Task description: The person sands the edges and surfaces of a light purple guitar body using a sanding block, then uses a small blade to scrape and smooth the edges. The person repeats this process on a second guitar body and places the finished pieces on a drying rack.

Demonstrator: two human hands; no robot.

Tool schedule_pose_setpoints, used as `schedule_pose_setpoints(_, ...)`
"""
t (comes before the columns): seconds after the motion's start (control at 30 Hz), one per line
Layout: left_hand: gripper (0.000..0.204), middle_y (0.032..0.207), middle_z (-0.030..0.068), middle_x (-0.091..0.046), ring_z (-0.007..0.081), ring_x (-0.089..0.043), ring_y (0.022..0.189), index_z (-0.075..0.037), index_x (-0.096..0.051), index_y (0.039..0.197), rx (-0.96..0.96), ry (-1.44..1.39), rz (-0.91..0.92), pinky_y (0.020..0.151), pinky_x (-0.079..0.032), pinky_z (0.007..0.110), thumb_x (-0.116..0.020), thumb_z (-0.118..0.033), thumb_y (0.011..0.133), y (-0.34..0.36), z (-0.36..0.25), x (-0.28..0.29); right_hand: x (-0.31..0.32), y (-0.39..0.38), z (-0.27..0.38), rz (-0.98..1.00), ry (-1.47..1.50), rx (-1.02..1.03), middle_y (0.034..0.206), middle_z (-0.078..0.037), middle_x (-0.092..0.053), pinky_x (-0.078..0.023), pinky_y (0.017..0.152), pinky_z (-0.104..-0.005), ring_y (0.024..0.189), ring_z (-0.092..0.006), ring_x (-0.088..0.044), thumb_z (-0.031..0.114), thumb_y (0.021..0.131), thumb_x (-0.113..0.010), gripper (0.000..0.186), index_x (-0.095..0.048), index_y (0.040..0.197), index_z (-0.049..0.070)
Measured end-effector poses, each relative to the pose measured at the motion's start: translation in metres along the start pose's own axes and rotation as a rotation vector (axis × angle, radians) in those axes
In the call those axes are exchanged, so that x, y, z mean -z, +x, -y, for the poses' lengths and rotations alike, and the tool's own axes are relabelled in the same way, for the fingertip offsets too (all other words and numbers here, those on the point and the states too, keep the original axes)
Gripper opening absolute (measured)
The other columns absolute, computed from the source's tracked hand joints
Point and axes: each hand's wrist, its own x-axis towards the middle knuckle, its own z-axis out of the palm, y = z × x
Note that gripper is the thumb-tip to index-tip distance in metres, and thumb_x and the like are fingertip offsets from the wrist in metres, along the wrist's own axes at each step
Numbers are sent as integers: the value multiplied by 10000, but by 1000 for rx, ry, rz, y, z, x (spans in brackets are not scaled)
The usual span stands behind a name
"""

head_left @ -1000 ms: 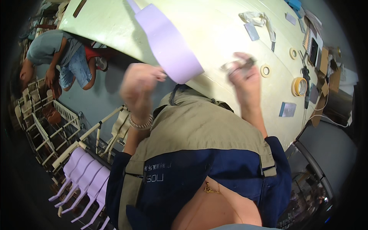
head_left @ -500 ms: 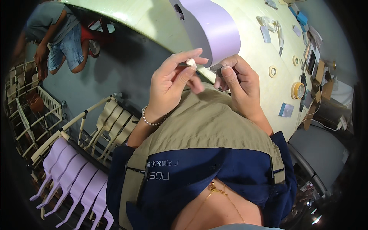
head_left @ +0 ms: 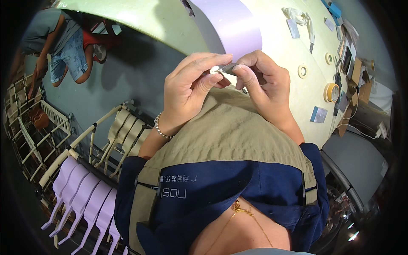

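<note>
My left hand (head_left: 187,87) is closed on a small white lump (head_left: 215,70) between thumb and fingers. My right hand (head_left: 267,85) grips a thin dark grey flat tool (head_left: 230,68), whose tip meets the white lump. The two hands are close together above my khaki apron (head_left: 225,127). Just beyond them lies a lilac guitar-shaped body (head_left: 233,27) on the cream worktable (head_left: 284,59), its side facing me and its far part cut off by the top edge of the view.
Tape rolls (head_left: 332,92), a blue-grey block (head_left: 318,114), cloth strips (head_left: 297,17), cardboard (head_left: 356,71) and cables line the right. At left, a person (head_left: 66,59) crouches beside the table. Racks (head_left: 91,136) hold several cream and lilac guitar bodies (head_left: 74,187).
My hands have come inward and together, the tool now meeting the white lump. The lilac body at the table sits farther right in view than a second ago.
</note>
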Motion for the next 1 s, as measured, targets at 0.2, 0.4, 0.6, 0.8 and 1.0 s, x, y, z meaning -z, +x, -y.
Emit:
schedule_pose_setpoints(0.2, 233, 1009, 104, -586, 134, -638, 750, -16, -609, 1108, -11, 14, 18, 647, -534, 218, -544, -100, 900, 1, 4, -1, -2, 0, -10, -99, -170, 119, 611, -52, -602, -421, 480, -227, 504, -131, -562, 132, 814, -668, 115, -610, 777, 40)
schedule_pose_setpoints(0.4, 227, 1005, 101, -588, 123, -627, 730, -20, -617, 1098, -8, 46, 38, 635, -534, 216, -539, -107, 903, 2, 0, -4, 3, -1, -8, -85, -262, 149, 598, -49, -592, -411, 462, -241, 480, -157, -548, 150, 791, -687, 120, -614, 764, 59)
schedule_pose_setpoints(0.6, 213, 969, 102, -602, 118, -623, 687, -17, -623, 1085, -8, -1, 34, 599, -523, 208, -547, -60, 891, 2, 1, -6, 13, 0, -5, 142, 282, -203, 623, -20, -589, -407, 492, -213, 563, -77, -562, 180, 869, -623, 169, -603, 810, 23)
schedule_pose_setpoints(0.8, 176, 884, 112, -646, 93, -588, 590, 37, -622, 1022, -68, 36, -44, 532, -476, 177, -569, -46, 876, 8, 11, 8, 25, -3, -7, -102, 408, -144, 775, -33, -613, -429, 545, -184, 649, -74, -576, 151, 921, -546, 171, -592, 889, -10)
schedule_pose_setpoints(1.0, 244, 910, 131, -675, 234, -609, 973, -35, -510, 1001, -530, 224, -280, 963, -394, 361, -460, -270, 957, 53, 43, 12, 28, 17, -28, -167, -593, 586, 947, -95, -690, -455, 604, -232, 674, -154, -551, -28, 671, -708, 221, -655, 875, 39)
